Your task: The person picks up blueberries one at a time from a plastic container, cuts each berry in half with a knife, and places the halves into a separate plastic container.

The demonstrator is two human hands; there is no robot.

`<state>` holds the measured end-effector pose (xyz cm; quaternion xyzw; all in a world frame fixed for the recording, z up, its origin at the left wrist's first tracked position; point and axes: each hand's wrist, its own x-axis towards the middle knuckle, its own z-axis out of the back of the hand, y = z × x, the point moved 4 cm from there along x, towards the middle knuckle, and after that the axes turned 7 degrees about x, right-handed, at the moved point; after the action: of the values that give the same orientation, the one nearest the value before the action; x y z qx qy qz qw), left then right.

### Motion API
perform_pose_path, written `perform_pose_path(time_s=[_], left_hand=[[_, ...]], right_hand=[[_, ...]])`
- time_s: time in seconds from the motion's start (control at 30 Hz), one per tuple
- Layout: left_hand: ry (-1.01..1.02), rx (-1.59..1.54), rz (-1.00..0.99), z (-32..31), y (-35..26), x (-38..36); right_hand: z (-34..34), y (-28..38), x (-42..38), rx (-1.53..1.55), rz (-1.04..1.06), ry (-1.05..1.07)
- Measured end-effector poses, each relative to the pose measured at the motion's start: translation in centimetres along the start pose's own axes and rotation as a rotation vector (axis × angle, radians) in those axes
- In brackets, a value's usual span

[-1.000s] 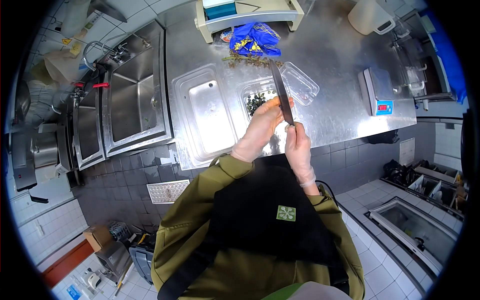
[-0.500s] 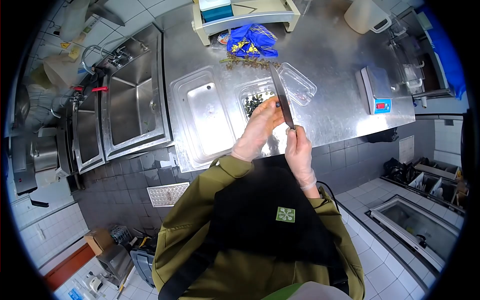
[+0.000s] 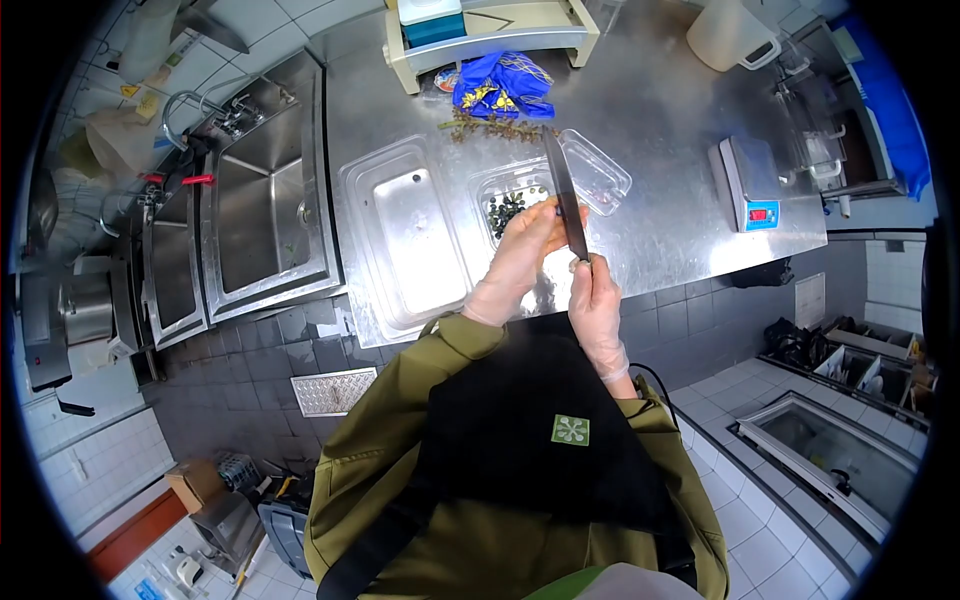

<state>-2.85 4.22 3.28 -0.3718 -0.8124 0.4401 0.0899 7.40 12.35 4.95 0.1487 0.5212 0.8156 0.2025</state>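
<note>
My right hand, in a clear glove, is closed around the handle of a kitchen knife, its long blade pointing away from me. Beside the blade, my gloved left hand pinches a small dark grape at its fingertips, mostly hidden by the fingers and knife. Both hands are over the near side of a clear plastic container, where dark grapes, some looking cut, lie in a heap. A second clear container sits tilted against its right side, with a few small bits inside.
A large clear tray stands left on the steel table. Bare grape stems and a blue patterned bag lie behind the containers. To the right are a scale and a white jug; sinks adjoin on the left.
The knife blade has shifted slightly and now covers more of the grape at my left fingertips. Both hands keep nearly the same place and hold.
</note>
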Motion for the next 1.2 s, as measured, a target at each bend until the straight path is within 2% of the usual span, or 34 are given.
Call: perform_pose_path(time_s=[0.2,0.33,0.4,0.63,0.7,0.83,0.9,1.0,1.2], left_hand=[[0.024,0.014,-0.001,0.5,-0.4,0.0],[0.051,0.139,0.075,0.9,-0.4,0.3],[0.107,0.243,0.103,1.5,0.4,0.7],[0.116,0.093,0.131,3.0,2.1,1.3],[0.168,0.028,0.094,3.0,1.8,1.3],[0.094,0.004,0.135,2.6,1.1,1.0],[0.097,-0.030,0.132,2.3,0.5,0.9],[0.094,-0.242,0.169,2.8,1.1,1.4],[-0.041,-0.437,0.202,3.7,2.5,2.1]], right_hand=[[0.0,0.1,0.1,-0.045,0.068,-0.032],[-0.2,0.0,0.2,-0.112,0.128,-0.055],[-0.2,-0.6,0.7,-0.078,0.088,-0.014],[-0.7,-2.1,1.9,0.162,-0.102,0.147],[-1.0,-2.4,1.8,0.206,-0.150,0.164],[-1.6,-1.9,1.7,0.251,-0.232,0.126],[-1.8,-2.2,1.5,0.260,-0.235,0.110],[-2.0,-2.4,1.5,0.280,-0.248,0.096],[-2.1,-2.6,1.4,0.245,-0.181,0.075]])
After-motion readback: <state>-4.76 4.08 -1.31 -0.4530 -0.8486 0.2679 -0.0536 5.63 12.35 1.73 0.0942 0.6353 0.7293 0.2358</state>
